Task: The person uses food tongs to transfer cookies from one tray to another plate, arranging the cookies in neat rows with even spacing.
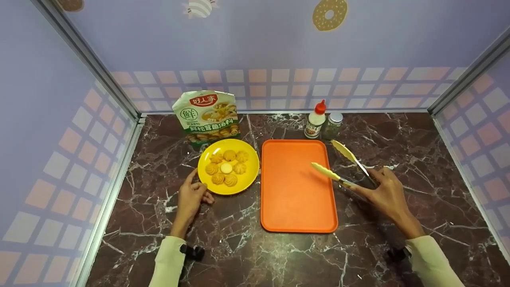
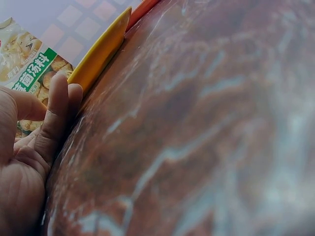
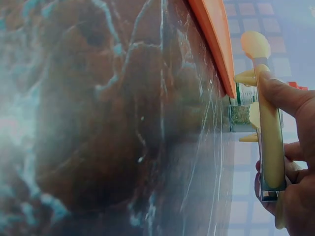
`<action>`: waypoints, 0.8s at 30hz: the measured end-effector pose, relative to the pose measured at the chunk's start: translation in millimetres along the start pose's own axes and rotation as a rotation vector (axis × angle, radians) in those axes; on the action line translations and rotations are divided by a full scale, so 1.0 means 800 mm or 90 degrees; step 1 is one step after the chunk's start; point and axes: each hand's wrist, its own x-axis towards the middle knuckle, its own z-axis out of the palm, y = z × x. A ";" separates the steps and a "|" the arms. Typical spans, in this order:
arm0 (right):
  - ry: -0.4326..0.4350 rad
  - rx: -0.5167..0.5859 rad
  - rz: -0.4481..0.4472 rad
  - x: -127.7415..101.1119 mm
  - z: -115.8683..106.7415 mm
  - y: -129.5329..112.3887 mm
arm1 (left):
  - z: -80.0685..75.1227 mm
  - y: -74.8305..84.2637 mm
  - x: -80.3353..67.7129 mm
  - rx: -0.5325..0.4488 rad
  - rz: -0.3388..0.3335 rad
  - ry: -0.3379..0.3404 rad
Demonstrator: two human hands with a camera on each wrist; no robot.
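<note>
On a dark marble-patterned countertop, the person's right hand gripped a pair of yellow-tipped metal tongs, their arms spread apart, one tip over the right edge of an empty flat orange plastic tray. The left hand rested with loosely curled fingers holding nothing, touching the rim of a round yellow plate of swirled biscuits left of the tray.

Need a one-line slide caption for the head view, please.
Right hand holds yellow tongs open over an orange tray; left hand rests beside a yellow plate of cookies.
</note>
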 end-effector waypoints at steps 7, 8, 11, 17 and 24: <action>0.012 -0.002 0.035 -0.008 -0.004 0.007 | 0.000 0.001 -0.001 -0.003 0.003 0.000; 0.013 -0.004 0.043 -0.009 -0.004 0.007 | 0.000 0.001 0.000 -0.004 0.003 -0.001; 0.014 -0.004 0.069 -0.012 -0.005 0.008 | 0.000 0.000 0.000 -0.005 0.003 -0.002; 0.039 -0.003 0.092 -0.014 -0.005 0.012 | 0.000 0.000 0.000 -0.008 0.009 -0.009; 0.045 -0.009 0.126 -0.015 -0.003 0.013 | -0.001 -0.001 0.001 -0.001 0.004 -0.004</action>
